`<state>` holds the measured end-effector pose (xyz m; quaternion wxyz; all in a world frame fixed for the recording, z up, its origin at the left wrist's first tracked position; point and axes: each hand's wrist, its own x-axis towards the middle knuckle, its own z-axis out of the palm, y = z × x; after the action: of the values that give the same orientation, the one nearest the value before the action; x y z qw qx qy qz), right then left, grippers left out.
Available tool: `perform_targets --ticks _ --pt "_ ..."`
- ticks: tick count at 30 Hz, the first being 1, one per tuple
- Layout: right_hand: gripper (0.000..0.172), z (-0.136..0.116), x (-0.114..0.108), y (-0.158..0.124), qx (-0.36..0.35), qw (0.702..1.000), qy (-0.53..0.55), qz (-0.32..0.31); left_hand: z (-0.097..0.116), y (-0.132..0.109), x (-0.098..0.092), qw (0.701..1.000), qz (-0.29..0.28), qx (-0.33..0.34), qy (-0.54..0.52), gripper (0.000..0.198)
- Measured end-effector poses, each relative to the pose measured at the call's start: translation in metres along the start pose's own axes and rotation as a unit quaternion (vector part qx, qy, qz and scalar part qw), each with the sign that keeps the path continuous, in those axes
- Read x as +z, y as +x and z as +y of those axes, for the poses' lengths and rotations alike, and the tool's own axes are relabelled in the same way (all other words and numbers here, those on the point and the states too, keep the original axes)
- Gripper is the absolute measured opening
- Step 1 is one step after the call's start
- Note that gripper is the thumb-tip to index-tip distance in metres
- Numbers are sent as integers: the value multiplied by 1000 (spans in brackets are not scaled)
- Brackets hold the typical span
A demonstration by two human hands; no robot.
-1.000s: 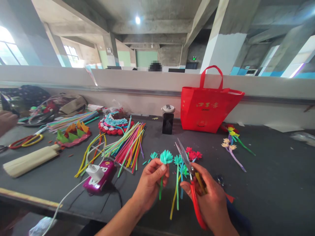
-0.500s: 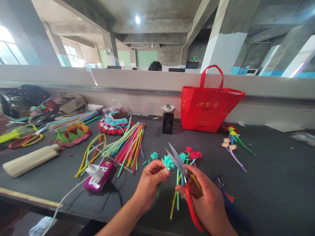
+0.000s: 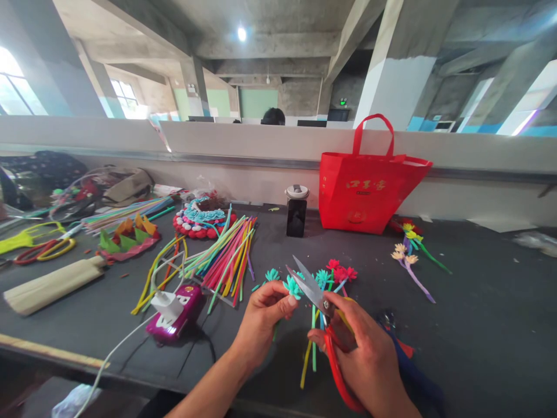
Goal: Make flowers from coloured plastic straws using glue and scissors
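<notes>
Between thumb and fingers, my left hand (image 3: 266, 318) pinches a turquoise pipe-cleaner flower (image 3: 292, 287) just below its head. Red-handled scissors (image 3: 337, 354) are gripped in my right hand (image 3: 363, 348); their blades are slightly apart and lie against the flower's right side. Behind the blades another turquoise flower (image 3: 322, 278) and red flowers (image 3: 346, 273) lie on the table, their green, yellow and blue stems running toward me, partly hidden by my right hand. A further turquoise flower (image 3: 272, 274) lies just beyond my left hand, with small cut pieces beside it.
A bundle of coloured pipe cleaners (image 3: 230, 255) lies left of centre, near a purple power strip (image 3: 174, 316) with a white plug. A phone (image 3: 296, 218) leans on a cup. Farther back stands a red bag (image 3: 369, 194); finished flowers (image 3: 409, 255) lie to the right.
Both hands have shifted slightly left together. The held flower has turned a little, and the scissor blades now overlap its right side.
</notes>
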<state>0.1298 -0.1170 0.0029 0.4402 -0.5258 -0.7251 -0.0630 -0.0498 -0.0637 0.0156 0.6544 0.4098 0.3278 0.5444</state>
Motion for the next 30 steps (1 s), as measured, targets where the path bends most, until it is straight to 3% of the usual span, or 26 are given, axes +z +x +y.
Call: perform_targets --ticks 30 --pt "45 -1 0 1 28 996 86 -17 -2 -1 2 1000 -4 -26 -13 23"
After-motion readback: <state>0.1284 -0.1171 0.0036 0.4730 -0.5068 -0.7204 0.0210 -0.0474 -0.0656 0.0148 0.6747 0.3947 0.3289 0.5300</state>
